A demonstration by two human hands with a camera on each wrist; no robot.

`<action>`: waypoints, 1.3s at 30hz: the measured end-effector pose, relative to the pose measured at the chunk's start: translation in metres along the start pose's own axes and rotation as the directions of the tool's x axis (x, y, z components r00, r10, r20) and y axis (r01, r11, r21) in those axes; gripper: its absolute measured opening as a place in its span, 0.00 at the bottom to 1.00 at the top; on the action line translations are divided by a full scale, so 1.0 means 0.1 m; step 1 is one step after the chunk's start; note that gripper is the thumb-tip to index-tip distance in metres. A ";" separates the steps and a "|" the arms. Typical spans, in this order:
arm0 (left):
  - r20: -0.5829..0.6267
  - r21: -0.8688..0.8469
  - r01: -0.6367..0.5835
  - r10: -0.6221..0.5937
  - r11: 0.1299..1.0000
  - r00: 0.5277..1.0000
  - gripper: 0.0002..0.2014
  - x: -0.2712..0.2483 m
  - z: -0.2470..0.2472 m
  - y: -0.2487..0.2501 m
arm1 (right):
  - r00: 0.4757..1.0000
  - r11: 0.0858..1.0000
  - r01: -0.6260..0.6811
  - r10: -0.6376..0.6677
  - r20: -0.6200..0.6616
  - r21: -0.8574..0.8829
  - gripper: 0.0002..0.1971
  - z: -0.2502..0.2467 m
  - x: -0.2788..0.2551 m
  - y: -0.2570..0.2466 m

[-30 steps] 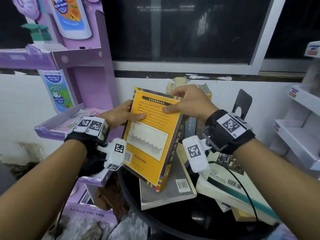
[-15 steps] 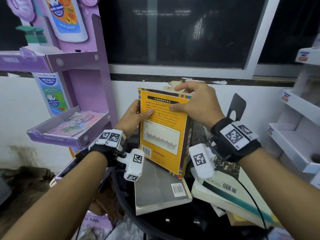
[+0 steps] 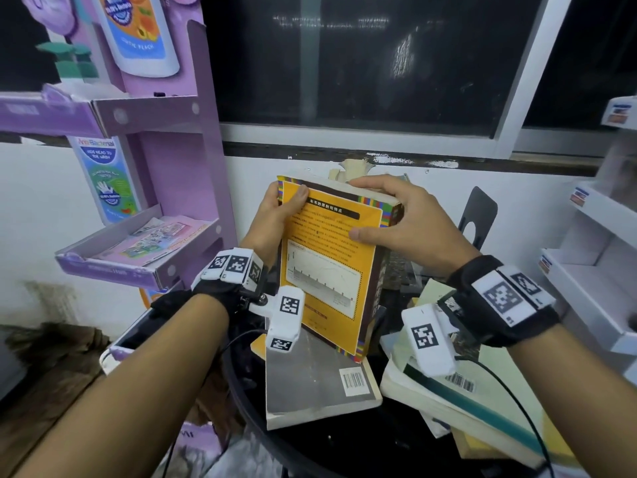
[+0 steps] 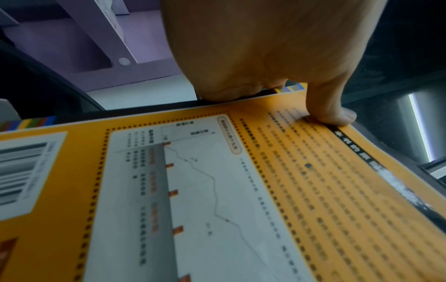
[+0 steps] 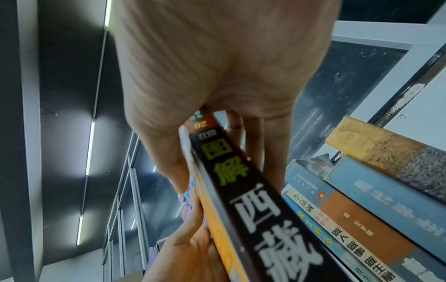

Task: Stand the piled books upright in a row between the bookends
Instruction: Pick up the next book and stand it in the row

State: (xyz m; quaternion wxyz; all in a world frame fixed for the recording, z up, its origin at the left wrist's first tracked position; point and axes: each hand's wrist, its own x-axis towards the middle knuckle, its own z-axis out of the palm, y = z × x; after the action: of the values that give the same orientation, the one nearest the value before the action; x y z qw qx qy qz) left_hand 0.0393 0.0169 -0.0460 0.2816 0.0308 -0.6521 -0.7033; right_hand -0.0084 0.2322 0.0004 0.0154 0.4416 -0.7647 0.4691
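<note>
An orange-covered book (image 3: 327, 270) stands nearly upright on the round black table, its lower corner over a flat grey book (image 3: 317, 384). My left hand (image 3: 275, 215) grips its top left corner, thumb on the cover (image 4: 241, 190). My right hand (image 3: 406, 219) holds the top right by the dark spine (image 5: 253, 200), thumb in front and fingers behind. Right behind it stand several upright books (image 5: 362, 209). A black bookend (image 3: 477, 215) rises at the right. The other bookend is hidden.
A loose pile of flat books (image 3: 465, 401) lies at the right of the table (image 3: 344, 453). A purple display shelf (image 3: 144, 257) stands close on the left, white shelves (image 3: 593, 270) on the right. Wall and window are right behind.
The orange book has swung from a tilt to nearly upright and moved back toward the standing books. Both hands have slid up to its top edge.
</note>
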 end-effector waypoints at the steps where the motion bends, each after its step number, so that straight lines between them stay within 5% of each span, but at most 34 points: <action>1: -0.002 -0.005 -0.003 0.003 1.000 1.000 0.21 0.00 -0.01 0.00 | 1.000 1.000 -0.001 0.001 0.020 0.006 0.29 -0.01 0.00 0.00; 14: 0.090 -0.127 -0.012 0.024 0.992 0.996 0.27 0.07 -0.03 -0.07 | 0.999 0.948 -0.004 0.018 0.040 -0.319 0.29 0.12 0.02 -0.37; 21: 0.142 -0.265 0.006 0.033 0.964 0.989 0.19 0.07 -0.03 -0.09 | 0.997 0.935 -0.072 0.070 -0.017 -0.347 0.30 0.39 0.04 -0.53; 28: 0.112 -0.111 0.022 -0.010 0.994 0.994 0.30 0.05 -0.03 -0.07 | 0.996 0.941 -0.090 0.084 -0.032 -0.327 0.24 0.35 -0.03 -0.56; 33: 0.089 0.028 0.027 -0.029 0.999 0.996 0.23 0.02 -0.02 -0.02 | 0.993 0.966 -0.112 0.100 -0.061 -0.234 0.20 0.31 -0.11 -0.53; 39: 0.076 0.161 0.021 -0.034 0.987 0.996 0.16 -0.02 -0.06 0.13 | 0.990 0.978 -0.132 0.122 -0.074 -0.160 0.27 0.27 -0.12 -0.55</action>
State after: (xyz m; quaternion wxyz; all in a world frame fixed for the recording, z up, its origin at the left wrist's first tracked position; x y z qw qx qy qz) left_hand 0.0479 0.0126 -0.0352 0.2424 0.0346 -0.7165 -0.6532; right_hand 0.0478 0.2114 0.0189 0.0460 0.3741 -0.8264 0.4183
